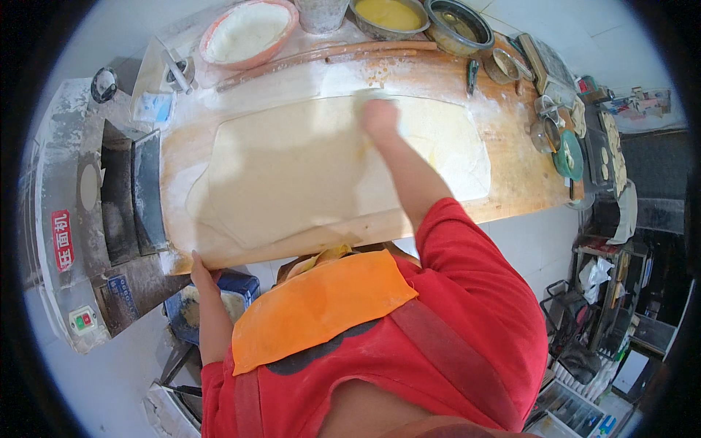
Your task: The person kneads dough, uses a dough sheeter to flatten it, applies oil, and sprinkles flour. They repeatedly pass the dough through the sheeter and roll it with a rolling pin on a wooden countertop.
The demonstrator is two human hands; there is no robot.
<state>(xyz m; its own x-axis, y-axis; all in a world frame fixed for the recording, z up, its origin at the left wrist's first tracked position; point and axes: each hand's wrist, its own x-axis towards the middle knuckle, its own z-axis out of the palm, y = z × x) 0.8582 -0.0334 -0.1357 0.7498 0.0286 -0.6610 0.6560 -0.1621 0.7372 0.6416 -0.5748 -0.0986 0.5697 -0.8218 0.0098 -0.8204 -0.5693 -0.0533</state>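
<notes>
A large rolled-out sheet of dough (296, 169) lies across the floured wooden worktable (520, 175), with yellowish streaks on its right half. My right hand (381, 117) is closed over the dough's far edge, on a pale, motion-blurred object (373, 97) that I cannot identify. My left hand (204, 272) rests at the table's near left edge; its thumb lies on the edge and the other fingers are hidden below it. Long wooden rolling pins (378, 48) lie beyond the dough. A metal bowl of yellow liquid (390, 13) stands behind them.
A pink basin of flour (249, 34) stands at the back left. A dough-pressing machine (82, 219) adjoins the table's left end. A dark-rimmed pot (460, 27), a small metal bowl (501, 65), a scale (547, 63) and a green bowl (568, 156) line the back and right.
</notes>
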